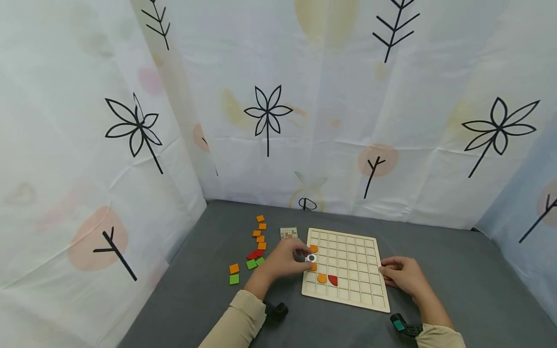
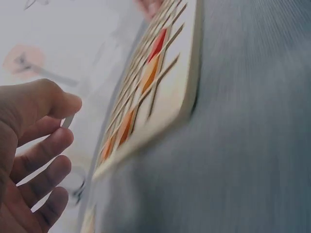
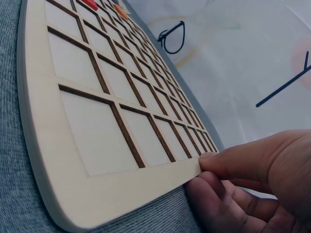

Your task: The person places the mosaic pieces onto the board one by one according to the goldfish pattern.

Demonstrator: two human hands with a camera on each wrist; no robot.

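A thin white tile with a dark round mark (image 1: pixel 311 258) is pinched between thumb and finger of my left hand (image 1: pixel 283 261), over the left side of the wooden grid board (image 1: pixel 354 303). In the left wrist view only the tile's edge (image 2: pixel 68 121) shows, apart from the board. Orange pieces (image 1: pixel 321 278) and a red quarter-round piece (image 1: pixel 332 280) lie in cells on the board's left side. My right hand (image 1: pixel 404 276) grips the board's right edge, thumb on top and fingers below, as the right wrist view shows.
Left of the board, orange squares (image 1: pixel 234 268), green squares (image 1: pixel 234 279) and red pieces (image 1: pixel 254 254) lie loose on the grey tabletop (image 1: pixel 196 299). A small patterned card (image 1: pixel 288 233) is behind my left hand. Printed white cloth (image 1: pixel 322 159) hangs around the table.
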